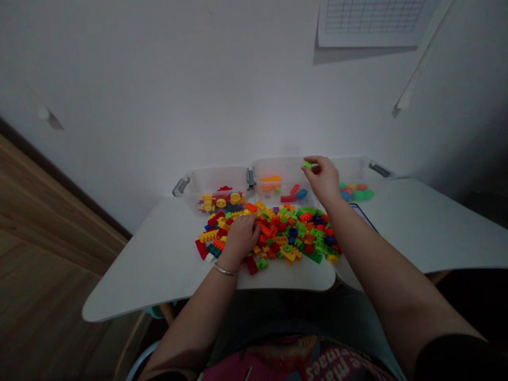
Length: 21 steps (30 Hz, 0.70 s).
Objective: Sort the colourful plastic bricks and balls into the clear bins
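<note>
My right hand is raised over the clear plastic boxes, thumb and fingers pinching a small bright green toy brick. Lower and to the left, my left hand rests at the left part of a heap of mixed toy bricks. Its fingers are curled among the pieces; what they grip, if anything, is hidden. Red, orange, yellow, green and blue bricks make up the heap, which lies loose on the white table.
Behind the heap stand a left clear box with yellow and red pieces, a middle box with orange, red and blue ones, and a right box near green and blue pieces. A phone lies beside my right forearm. A wall rises behind.
</note>
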Motion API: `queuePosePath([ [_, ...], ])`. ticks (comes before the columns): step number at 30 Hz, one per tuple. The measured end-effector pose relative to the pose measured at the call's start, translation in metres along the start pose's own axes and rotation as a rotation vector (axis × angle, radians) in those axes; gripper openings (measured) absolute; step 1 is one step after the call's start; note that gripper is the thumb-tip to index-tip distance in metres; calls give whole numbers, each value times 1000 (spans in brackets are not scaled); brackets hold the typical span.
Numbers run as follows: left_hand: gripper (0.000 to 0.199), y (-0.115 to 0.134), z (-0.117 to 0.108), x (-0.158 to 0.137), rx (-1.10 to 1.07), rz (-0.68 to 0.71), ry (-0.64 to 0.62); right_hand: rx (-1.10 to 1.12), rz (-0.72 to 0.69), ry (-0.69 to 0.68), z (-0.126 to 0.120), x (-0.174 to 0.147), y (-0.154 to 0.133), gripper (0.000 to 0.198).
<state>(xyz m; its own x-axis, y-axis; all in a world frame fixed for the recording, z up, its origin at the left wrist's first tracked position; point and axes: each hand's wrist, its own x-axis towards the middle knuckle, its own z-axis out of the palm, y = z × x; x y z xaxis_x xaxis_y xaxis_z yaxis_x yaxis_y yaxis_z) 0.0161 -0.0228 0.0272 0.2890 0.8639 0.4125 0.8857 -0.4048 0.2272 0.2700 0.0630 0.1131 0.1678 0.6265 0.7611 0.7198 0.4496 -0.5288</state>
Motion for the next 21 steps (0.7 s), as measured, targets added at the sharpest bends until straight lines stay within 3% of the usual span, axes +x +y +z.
queuePosePath([
  [3, 20, -1, 2, 0, 4, 8, 7, -41, 1, -72, 13, 6, 6, 21],
  [12, 19, 0, 3, 0, 5, 8, -2, -287, 0, -505, 27, 3, -6, 29],
  [21, 20, 2, 2, 0, 21, -1, -9, -391, -121, -543, 24, -3, -6, 42],
])
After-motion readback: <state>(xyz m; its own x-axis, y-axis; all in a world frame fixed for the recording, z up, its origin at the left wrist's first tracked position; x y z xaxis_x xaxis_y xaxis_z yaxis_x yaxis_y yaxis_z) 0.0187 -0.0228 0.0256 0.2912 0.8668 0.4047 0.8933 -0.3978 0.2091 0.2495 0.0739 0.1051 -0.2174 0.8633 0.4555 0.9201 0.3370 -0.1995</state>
